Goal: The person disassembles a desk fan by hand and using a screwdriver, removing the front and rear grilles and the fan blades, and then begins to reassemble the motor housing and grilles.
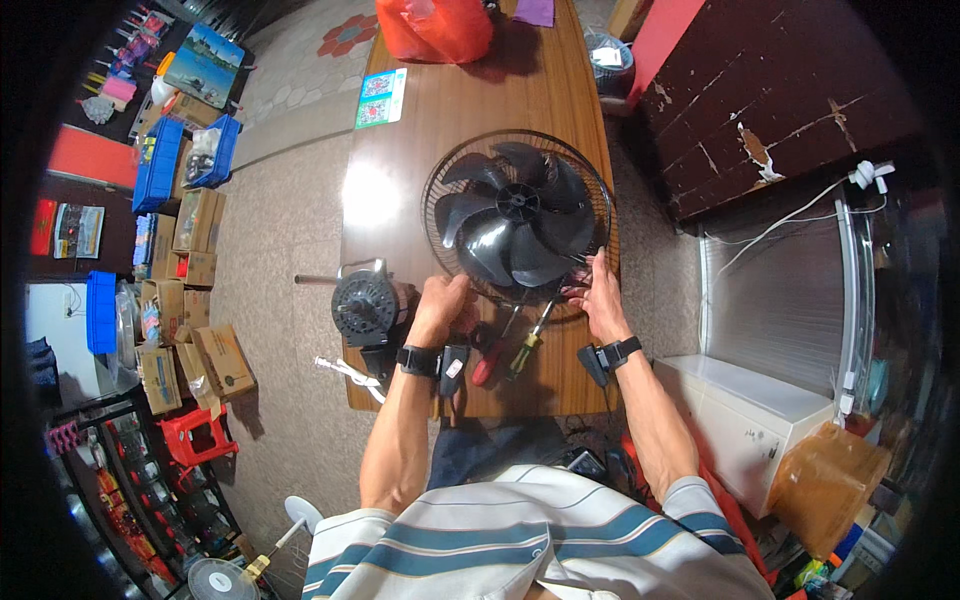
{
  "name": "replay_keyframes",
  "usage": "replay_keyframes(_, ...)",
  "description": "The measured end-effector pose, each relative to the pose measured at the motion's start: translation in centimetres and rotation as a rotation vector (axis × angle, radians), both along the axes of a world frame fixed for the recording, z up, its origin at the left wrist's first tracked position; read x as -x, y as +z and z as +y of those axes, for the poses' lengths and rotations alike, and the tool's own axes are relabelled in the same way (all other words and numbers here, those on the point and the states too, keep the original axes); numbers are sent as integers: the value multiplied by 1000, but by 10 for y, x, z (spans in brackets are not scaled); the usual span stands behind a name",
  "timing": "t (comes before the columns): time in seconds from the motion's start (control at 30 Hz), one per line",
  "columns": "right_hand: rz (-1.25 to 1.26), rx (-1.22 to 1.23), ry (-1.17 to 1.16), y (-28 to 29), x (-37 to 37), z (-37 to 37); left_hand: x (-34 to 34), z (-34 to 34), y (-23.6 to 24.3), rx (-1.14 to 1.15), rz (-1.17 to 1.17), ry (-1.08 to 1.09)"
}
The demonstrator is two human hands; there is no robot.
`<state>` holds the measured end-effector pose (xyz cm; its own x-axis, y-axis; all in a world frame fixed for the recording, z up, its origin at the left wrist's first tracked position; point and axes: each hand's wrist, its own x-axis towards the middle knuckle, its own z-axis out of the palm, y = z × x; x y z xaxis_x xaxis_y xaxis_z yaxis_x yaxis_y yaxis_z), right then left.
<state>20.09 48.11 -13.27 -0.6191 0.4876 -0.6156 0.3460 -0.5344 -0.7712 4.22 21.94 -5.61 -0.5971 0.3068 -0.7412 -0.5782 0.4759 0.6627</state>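
Observation:
A black fan guard [428, 205] lies on the wooden table, with the dark fan blades [487, 250] inside its wire ring. At the guard's near right rim, my right hand [602, 300] has its fingers closed around the edge. My left hand [440, 308] is curled closed by the near left rim; its fingertips and whatever they hold are hidden. Just left of it stands the fan motor [362, 306] in its black housing, with a white cord [350, 374] beside it. Between my wrists lie a red-handled screwdriver [486, 366] and one with a yellow-green handle [525, 355].
Toward the far end of the wooden table [540, 95] are a red plastic bag [432, 28] and a printed card [381, 98]. Cardboard boxes [222, 360] and a red stool [196, 440] stand on the left floor. A white cabinet [745, 400] is at the right.

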Motion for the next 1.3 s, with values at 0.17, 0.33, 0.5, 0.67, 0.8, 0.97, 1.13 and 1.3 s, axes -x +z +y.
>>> replay_keyframes(0.17,54,70,-13,-1,1,2,-14,-3,-10,-104,121,79)
replay_keyframes(0.33,40,43,-65,-16,-2,-4,-18,5,-4,-191,-44,231)
replay_keyframes(0.5,77,67,-78,-17,-4,-10,-17,7,-6,-220,-63,195)
replay_keyframes(0.67,68,142,-148,-21,-8,-2,-21,5,12,-267,-29,146)
replay_keyframes(0.8,41,115,-118,-24,-9,1,-25,-6,25,-278,-5,137)
replay_keyframes(0.97,76,69,-45,-35,-13,3,-32,-14,19,-341,-47,158)
replay_keyframes(1.13,62,-49,-163,-22,-14,-1,-47,-24,21,-229,-4,161)
replay_keyframes(1.3,101,1,-166,15,-21,3,-60,-27,45,-257,17,133)
